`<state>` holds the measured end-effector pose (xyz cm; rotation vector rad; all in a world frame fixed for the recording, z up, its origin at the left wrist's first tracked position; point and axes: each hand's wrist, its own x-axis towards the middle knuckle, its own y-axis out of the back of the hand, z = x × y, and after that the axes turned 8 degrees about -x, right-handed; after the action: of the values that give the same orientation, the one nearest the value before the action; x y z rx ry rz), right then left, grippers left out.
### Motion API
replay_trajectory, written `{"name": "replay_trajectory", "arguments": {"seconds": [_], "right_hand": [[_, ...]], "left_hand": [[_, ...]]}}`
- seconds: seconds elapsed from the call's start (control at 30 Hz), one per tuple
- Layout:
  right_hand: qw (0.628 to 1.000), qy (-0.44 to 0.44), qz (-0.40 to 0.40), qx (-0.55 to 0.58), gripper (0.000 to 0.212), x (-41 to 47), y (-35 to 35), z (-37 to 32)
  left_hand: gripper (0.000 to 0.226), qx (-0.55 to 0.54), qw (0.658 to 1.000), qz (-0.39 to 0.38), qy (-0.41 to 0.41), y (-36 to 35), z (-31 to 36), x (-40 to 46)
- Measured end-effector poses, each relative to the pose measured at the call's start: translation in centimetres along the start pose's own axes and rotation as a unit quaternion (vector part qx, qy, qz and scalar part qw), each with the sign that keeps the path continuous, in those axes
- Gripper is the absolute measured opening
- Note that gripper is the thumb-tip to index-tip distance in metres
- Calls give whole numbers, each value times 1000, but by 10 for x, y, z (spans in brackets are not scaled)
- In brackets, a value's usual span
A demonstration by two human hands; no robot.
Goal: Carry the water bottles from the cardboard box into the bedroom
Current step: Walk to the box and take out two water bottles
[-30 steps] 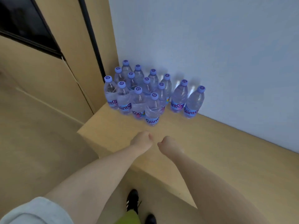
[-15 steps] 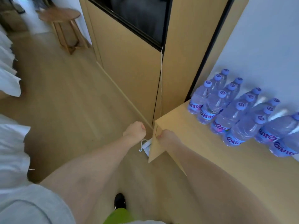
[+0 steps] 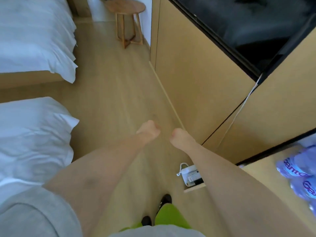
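Note:
Several clear water bottles (image 3: 298,170) with purple labels stand blurred at the far right edge, on a light wooden ledge (image 3: 256,178). My left hand (image 3: 149,130) and my right hand (image 3: 178,136) are stretched out in front of me over the wooden floor, side by side and a little apart. Both have the fingers curled in and hold nothing. The bottles are behind and to the right of my right forearm. No cardboard box is in view.
Two beds with white covers, a far bed (image 3: 32,36) and a near bed (image 3: 32,134), line the left side. A round wooden stool (image 3: 127,11) stands ahead. A wood panel wall (image 3: 196,79) with a black screen (image 3: 248,26) runs on the right. A white plug device (image 3: 189,175) lies on the floor.
My view has swung left, away from the bottles and toward the floor between the beds and the wall. Both hands stay curled and hold nothing; the bottles slid to the right edge.

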<state>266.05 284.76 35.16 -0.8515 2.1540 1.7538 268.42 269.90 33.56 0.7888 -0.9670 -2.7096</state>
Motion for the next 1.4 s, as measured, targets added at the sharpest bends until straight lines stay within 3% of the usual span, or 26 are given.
{"name": "replay_trajectory", "arguments": {"seconds": [0.1,0.4,0.53,0.77,1.03,1.2,1.4], "right_hand": [[1000,20,-13,-19,29,51,10,-35],[996,79,-5,-49,24,250,115,-142],[993,86,16,-75,33,330,166,-190],[984,127,-6,-128,31,465,206,-294],[978,135,-22,-155,31,623,255,-423],[979,153,-15,-134,37,712,304,-513],[980,161,3,-117,52,829,349,-577]], "left_hand": [[28,-8,1000,10,9,28,-5,44],[30,23,996,79,47,160,22,224],[32,25,994,86,58,214,36,294],[30,7,987,123,103,308,14,420],[29,18,989,71,131,438,-22,592],[17,37,986,92,131,527,-24,697],[33,37,988,70,135,585,-22,821]]}}
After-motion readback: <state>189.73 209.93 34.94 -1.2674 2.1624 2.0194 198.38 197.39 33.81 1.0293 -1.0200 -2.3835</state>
